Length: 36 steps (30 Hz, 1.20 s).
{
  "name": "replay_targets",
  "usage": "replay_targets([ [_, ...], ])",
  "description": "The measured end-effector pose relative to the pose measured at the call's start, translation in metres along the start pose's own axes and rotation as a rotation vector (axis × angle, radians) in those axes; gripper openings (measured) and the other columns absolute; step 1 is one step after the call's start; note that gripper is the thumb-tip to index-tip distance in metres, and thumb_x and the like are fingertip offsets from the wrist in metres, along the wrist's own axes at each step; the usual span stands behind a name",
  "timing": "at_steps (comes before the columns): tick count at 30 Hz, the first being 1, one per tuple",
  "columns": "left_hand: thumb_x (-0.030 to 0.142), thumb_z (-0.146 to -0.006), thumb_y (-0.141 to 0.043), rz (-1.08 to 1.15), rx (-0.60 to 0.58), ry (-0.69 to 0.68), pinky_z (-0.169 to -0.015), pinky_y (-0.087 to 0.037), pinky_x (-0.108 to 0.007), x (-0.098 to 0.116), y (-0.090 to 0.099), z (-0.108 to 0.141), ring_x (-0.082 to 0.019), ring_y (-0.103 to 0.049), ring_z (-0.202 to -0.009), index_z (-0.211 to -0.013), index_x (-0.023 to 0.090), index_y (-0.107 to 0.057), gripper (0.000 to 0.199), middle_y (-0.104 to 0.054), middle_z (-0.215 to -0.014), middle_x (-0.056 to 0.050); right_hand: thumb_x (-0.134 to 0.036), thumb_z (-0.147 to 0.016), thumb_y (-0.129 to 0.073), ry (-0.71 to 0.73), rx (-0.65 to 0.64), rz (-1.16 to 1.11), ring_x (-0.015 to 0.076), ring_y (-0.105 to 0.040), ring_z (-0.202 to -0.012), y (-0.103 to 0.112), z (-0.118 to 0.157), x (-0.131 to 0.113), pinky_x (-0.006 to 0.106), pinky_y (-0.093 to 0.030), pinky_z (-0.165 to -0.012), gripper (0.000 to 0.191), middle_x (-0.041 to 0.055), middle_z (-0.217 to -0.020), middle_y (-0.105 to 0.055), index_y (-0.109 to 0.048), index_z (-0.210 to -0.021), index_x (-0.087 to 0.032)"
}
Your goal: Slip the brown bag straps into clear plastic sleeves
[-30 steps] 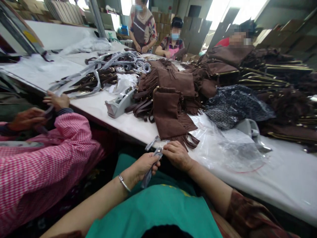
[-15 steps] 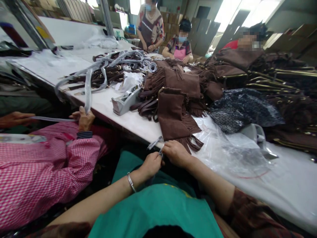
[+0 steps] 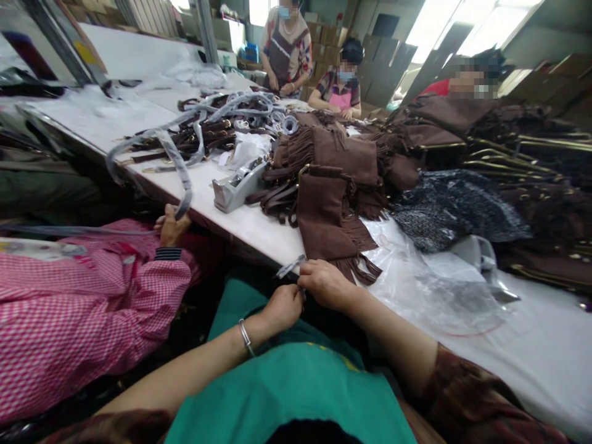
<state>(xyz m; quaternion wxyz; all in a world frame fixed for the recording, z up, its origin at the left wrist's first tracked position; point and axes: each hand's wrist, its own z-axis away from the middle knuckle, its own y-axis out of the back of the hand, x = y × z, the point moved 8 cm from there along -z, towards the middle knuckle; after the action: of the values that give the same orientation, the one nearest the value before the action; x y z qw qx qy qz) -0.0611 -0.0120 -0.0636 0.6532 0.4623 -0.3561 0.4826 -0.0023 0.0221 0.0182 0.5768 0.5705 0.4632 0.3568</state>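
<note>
At the table's front edge, my left hand [image 3: 285, 306] and my right hand [image 3: 326, 283] meet with closed fingers. Both pinch a thin plastic-wrapped strip [image 3: 290, 266], whose greyish clear end sticks out to the upper left. Most of it is hidden by my fingers. Just beyond my right hand lies a brown fringed bag [image 3: 321, 213], its fringe hanging close to my knuckles. A grey tape dispenser [image 3: 238, 188] stands farther back to the left.
Brown bags with gold-coloured frames [image 3: 490, 145] are heaped at the right. Clear plastic bags [image 3: 444, 290] lie on the white table [image 3: 550, 333]. Straps [image 3: 208, 132] are piled at the back left. On my left, a co-worker's hand [image 3: 172, 227] holds a plastic-wrapped strap; other people work across the table.
My hands stay together, with the fingers shifting slightly and covering more of the strip. The co-worker's hand on the left has moved a little right, bending the wrapped strap.
</note>
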Motion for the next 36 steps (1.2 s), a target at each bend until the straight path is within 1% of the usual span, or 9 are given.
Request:
replay_targets([
  [4, 0.036, -0.084, -0.051, 0.224, -0.098, 0.199, -0.042, -0.032, -0.022, -0.010, -0.006, 0.005, -0.008, -0.043, -0.039, -0.074, 0.017, -0.056, 0.022, -0.056, -0.058, 0.001, -0.017, -0.085, -0.057, 0.030, 0.070, 0.014, 0.0180, -0.048, -0.077, -0.003, 0.005, -0.002, 0.031, -0.034, -0.069, 0.010, 0.0054, -0.082, -0.059, -0.064, -0.077, -0.018],
  [11, 0.046, -0.082, -0.048, 0.722, -0.274, 0.393, -0.039, -0.028, -0.018, -0.010, -0.015, 0.011, -0.004, -0.037, -0.041, -0.075, 0.015, -0.055, 0.033, -0.051, -0.062, 0.002, -0.020, -0.092, -0.049, 0.007, 0.140, 0.060, 0.0191, -0.044, -0.078, -0.007, 0.016, -0.001, 0.033, -0.034, -0.073, 0.017, 0.0056, -0.082, -0.057, -0.059, -0.079, -0.017],
  [15, 0.040, -0.078, -0.058, 0.715, -0.263, 0.430, -0.040, -0.027, -0.017, -0.012, -0.015, 0.011, -0.003, -0.035, -0.041, -0.071, 0.016, -0.051, 0.026, -0.048, -0.060, 0.005, -0.021, -0.092, -0.049, 0.016, 0.138, 0.092, 0.0195, -0.045, -0.078, -0.008, 0.017, -0.003, 0.034, -0.034, -0.073, 0.017, 0.0060, -0.083, -0.057, -0.059, -0.080, -0.017],
  [19, 0.041, -0.079, -0.056, 0.563, -0.194, 0.359, -0.040, -0.027, -0.017, -0.011, -0.009, 0.010, -0.004, -0.035, -0.040, -0.071, 0.016, -0.053, 0.026, -0.046, -0.056, 0.006, -0.021, -0.093, -0.049, 0.023, 0.130, 0.091, 0.0201, -0.048, -0.081, -0.007, 0.023, -0.006, 0.035, -0.037, -0.074, 0.016, 0.0067, -0.084, -0.060, -0.062, -0.084, -0.017],
  [23, 0.043, -0.080, -0.053, 0.363, -0.086, 0.224, -0.039, -0.029, -0.019, -0.009, -0.001, 0.006, -0.006, -0.038, -0.041, -0.077, 0.015, -0.059, 0.029, -0.049, -0.057, 0.004, -0.017, -0.093, -0.047, -0.102, 0.277, -0.014, 0.0210, -0.054, -0.093, 0.016, 0.050, -0.003, 0.036, -0.042, -0.082, 0.019, 0.0090, -0.099, -0.064, -0.065, -0.098, -0.019],
  [26, 0.047, -0.078, -0.054, 0.286, -0.032, 0.173, -0.038, -0.030, -0.019, -0.013, 0.000, 0.004, -0.006, -0.038, -0.041, -0.076, 0.015, -0.060, 0.032, -0.049, -0.056, 0.004, -0.014, -0.090, -0.049, -0.278, 0.471, -0.078, 0.0212, -0.057, -0.097, 0.045, 0.095, 0.009, 0.037, -0.046, -0.086, 0.022, 0.0094, -0.104, -0.065, -0.065, -0.104, -0.020],
  [29, 0.052, -0.075, -0.056, 0.284, -0.015, 0.170, -0.038, -0.030, -0.019, -0.017, 0.000, 0.004, -0.006, -0.038, -0.041, -0.077, 0.014, -0.060, 0.038, -0.049, -0.056, 0.004, -0.015, -0.086, -0.054, -0.515, 0.699, -0.061, 0.0215, -0.060, -0.096, 0.080, 0.160, 0.038, 0.037, -0.048, -0.087, 0.021, 0.0087, -0.101, -0.066, -0.066, -0.103, -0.021],
  [33, 0.057, -0.067, -0.063, 0.306, -0.038, 0.193, -0.038, -0.030, -0.019, -0.021, -0.001, -0.002, -0.006, -0.039, -0.041, -0.080, 0.014, -0.061, 0.045, -0.051, -0.057, 0.004, -0.028, -0.083, -0.058, -1.049, 1.028, 0.037, 0.0211, -0.062, -0.086, 0.129, 0.292, 0.103, 0.034, -0.050, -0.077, 0.021, 0.0087, -0.097, -0.068, -0.069, -0.098, -0.018],
  [36, 0.058, -0.061, -0.069, 0.341, -0.062, 0.199, -0.038, -0.032, -0.019, -0.021, -0.005, -0.008, -0.007, -0.040, -0.042, -0.084, 0.014, -0.061, 0.050, -0.052, -0.057, 0.004, -0.033, -0.079, -0.059, -1.554, 1.214, -0.060, 0.0204, -0.062, -0.085, 0.139, 0.402, 0.146, 0.031, -0.048, -0.077, 0.030, 0.0088, -0.091, -0.070, -0.069, -0.099, -0.013],
])
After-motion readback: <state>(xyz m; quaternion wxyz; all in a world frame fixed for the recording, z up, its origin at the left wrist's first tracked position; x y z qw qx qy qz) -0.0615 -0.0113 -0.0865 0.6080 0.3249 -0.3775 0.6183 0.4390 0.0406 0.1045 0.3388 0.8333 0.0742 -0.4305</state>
